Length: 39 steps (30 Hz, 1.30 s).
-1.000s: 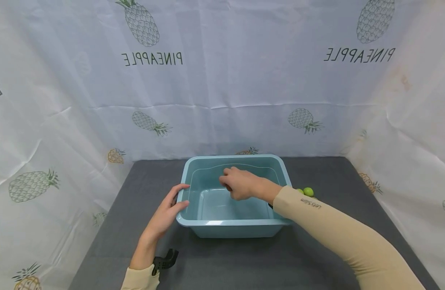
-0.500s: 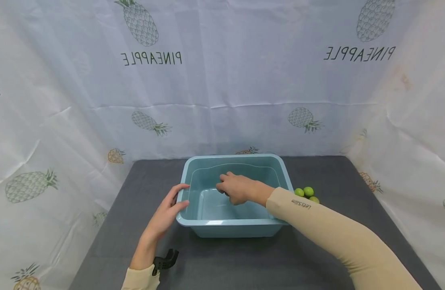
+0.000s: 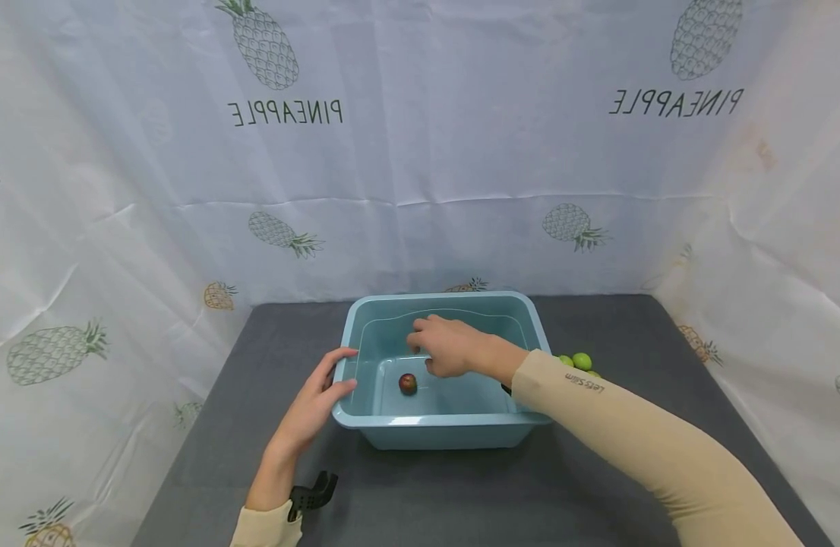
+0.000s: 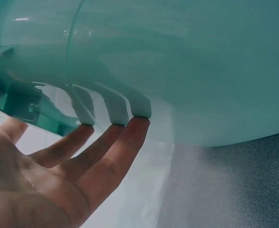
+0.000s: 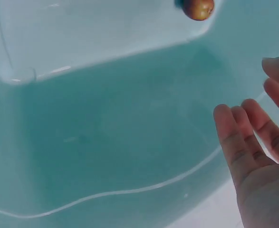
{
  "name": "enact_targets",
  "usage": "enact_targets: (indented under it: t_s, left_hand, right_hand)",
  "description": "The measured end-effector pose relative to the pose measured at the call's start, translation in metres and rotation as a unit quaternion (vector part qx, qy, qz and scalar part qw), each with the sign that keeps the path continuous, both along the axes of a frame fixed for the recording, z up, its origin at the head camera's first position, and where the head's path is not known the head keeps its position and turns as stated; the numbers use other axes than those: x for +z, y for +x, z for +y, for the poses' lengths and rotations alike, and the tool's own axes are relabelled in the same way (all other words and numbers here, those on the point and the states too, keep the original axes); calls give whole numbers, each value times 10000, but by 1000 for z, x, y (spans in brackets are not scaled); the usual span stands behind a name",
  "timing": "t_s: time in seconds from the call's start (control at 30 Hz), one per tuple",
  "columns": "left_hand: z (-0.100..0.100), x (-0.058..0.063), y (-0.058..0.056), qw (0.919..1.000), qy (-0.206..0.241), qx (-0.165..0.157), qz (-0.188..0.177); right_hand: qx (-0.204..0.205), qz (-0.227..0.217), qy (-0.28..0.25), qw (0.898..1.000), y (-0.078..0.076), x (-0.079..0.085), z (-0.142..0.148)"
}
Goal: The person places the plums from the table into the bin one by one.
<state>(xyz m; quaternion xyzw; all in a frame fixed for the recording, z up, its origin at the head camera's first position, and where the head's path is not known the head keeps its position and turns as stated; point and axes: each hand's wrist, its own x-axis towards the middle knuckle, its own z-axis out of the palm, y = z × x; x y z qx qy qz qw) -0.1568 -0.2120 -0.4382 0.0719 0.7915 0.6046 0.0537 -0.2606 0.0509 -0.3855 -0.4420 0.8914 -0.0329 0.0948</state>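
A light-blue plastic basin stands on the dark cloth. My left hand holds its left rim, with the thumb and one finger over the edge. In the left wrist view, the other fingertips touch the basin's outer wall. My right hand hovers inside the basin, holding nothing. Its fingers are loosely bent and apart from the thumb. On the basin floor, below and left of that hand, lies a small round reddish-brown fruit. The right wrist view shows this fruit at its top edge.
Several small round green fruits lie on the dark cloth right of the basin, partly behind the right sleeve. White curtains with pineapple prints enclose the back and sides.
The right hand has loosened its fingers and shifted slightly. The reddish-brown fruit, not visible before, now lies on the basin floor. The left hand has kept its place on the rim.
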Motion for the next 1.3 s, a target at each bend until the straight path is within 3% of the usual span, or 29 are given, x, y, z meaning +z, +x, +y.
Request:
enact_targets:
  t_s: [0.37,0.67,1.1,1.3]
  left_hand:
    - [1,-1,-1,9999,-83,99,14]
    - [0,-3,-2,10000,-68,61,19]
    - [0,-1,0,9999,-52,73,53]
    - [0,-3,-1,9999,-44,58,76]
  right_hand:
    - [-169,-74,-812,9965,6,36,22]
    - [-515,276,-1460,9876,16,58,53]
    - [-882,632,-2447,9635,29,69,103]
    - [-1012,729,-3022,9451,31,68,128]
